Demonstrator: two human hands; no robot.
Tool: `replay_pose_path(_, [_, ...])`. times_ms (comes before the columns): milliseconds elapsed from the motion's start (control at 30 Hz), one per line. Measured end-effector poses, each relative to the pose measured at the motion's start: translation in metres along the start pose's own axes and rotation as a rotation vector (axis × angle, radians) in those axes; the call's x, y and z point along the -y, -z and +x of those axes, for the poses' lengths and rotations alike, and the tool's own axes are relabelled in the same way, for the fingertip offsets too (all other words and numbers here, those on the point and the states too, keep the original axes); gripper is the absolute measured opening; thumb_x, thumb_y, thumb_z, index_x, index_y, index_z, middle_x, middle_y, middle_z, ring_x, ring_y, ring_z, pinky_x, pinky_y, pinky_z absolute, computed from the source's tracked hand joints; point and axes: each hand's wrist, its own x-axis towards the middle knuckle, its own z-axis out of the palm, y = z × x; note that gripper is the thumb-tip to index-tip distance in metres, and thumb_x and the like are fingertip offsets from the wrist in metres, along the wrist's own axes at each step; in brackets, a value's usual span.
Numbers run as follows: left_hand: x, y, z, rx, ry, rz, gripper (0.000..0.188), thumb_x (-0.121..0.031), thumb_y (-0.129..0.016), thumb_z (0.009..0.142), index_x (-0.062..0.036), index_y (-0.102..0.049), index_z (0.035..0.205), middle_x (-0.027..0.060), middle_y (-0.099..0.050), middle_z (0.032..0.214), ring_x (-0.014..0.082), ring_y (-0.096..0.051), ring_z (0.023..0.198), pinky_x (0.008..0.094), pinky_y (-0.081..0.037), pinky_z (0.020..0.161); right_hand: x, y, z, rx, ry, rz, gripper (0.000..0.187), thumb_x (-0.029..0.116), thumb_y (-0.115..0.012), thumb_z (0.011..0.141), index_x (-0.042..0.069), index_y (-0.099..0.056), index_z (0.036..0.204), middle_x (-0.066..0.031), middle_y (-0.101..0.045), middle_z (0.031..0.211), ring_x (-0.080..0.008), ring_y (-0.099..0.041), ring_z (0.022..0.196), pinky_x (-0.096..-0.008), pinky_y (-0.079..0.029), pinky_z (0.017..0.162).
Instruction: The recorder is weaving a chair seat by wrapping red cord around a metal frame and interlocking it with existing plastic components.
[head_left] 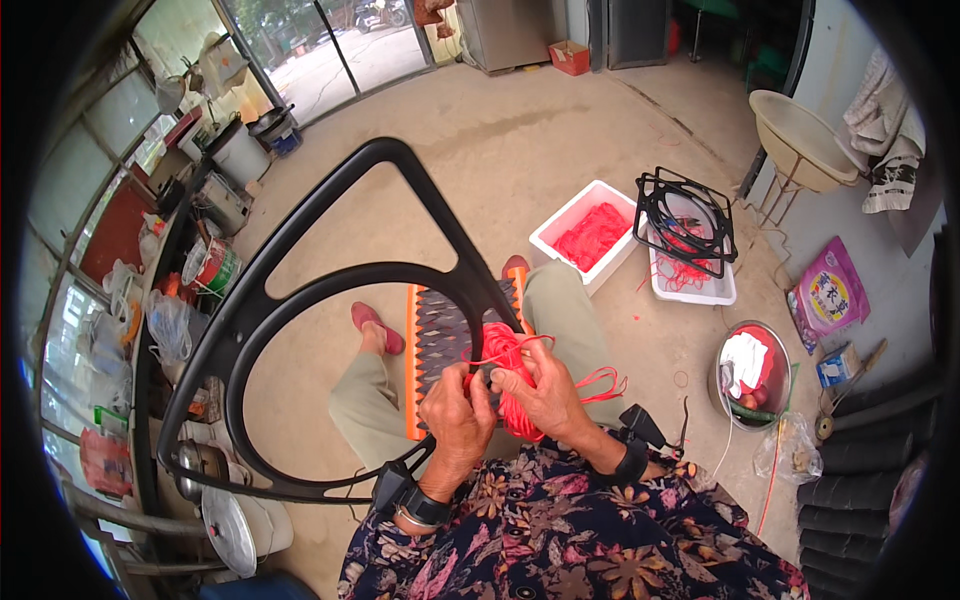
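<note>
A large black frame [232,325] with a curved inner ring stands tilted across my lap, its open loops reaching to the left and far side. My left hand [458,420] is closed at the ring's right edge, pinching a strand of red cord against or beside it; the fingertips partly hide the strand. My right hand [545,393] is closed round a loose bundle of red cord [503,345], with the thumb toward the left hand. Loops of this cord trail out to the right of the wrist. Between my knees lies an orange-edged, dark patterned surface [450,320].
Ahead on the right, a white box [541,238] holds red cord; another white box [690,295] has black frames [688,220] on top. A metal basin [722,410] with a cloth and produce sits to the right. Pots and bags line the left wall, including a lidded pot [232,530].
</note>
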Motion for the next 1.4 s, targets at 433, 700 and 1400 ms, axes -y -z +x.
replay_pose_path(433, [-0.018, -0.025, -0.031, 0.006, 0.204, -0.135, 0.014, -0.006, -0.065, 0.083, -0.0004, -0.052, 0.087, 0.0089, -0.052, 0.056, 0.0148, -0.052, 0.046, 0.0302, -0.039, 0.045, -0.006, 0.042, 0.028, -0.460, 0.060, 0.827, 0.042, 0.035, -0.045, 0.098, 0.003, -0.043, 0.126, -0.0114, -0.059, 0.110, -0.0185, -0.060, 0.096, -0.0316, -0.051, 0.084])
replay_pose_path(700, [-0.026, -0.035, -0.053, 0.154, 0.462, -0.442, 0.015, -0.006, -0.063, 0.086, 0.0001, -0.050, 0.083, 0.0022, -0.053, 0.058, 0.0055, -0.050, 0.053, 0.0237, -0.036, 0.047, -0.002, 0.058, 0.043, -0.572, 0.119, 0.555, 0.042, 0.036, -0.043, 0.099, 0.006, -0.043, 0.128, -0.0150, -0.056, 0.124, -0.0180, -0.056, 0.110, -0.0307, -0.045, 0.092])
replay_pose_path(1400, [0.033, -0.029, -0.101, 0.109, 1.343, -0.880, 0.018, 0.000, -0.060, 0.085, -0.0047, -0.044, 0.080, 0.0042, -0.054, 0.062, 0.0090, -0.050, 0.044, 0.0210, -0.035, 0.036, -0.088, 0.013, 0.046, -0.024, 0.182, -0.730, 0.052, 0.018, -0.055, 0.089, -0.004, -0.040, 0.134, -0.0272, -0.049, 0.128, -0.0366, -0.051, 0.119, -0.0382, -0.039, 0.100])
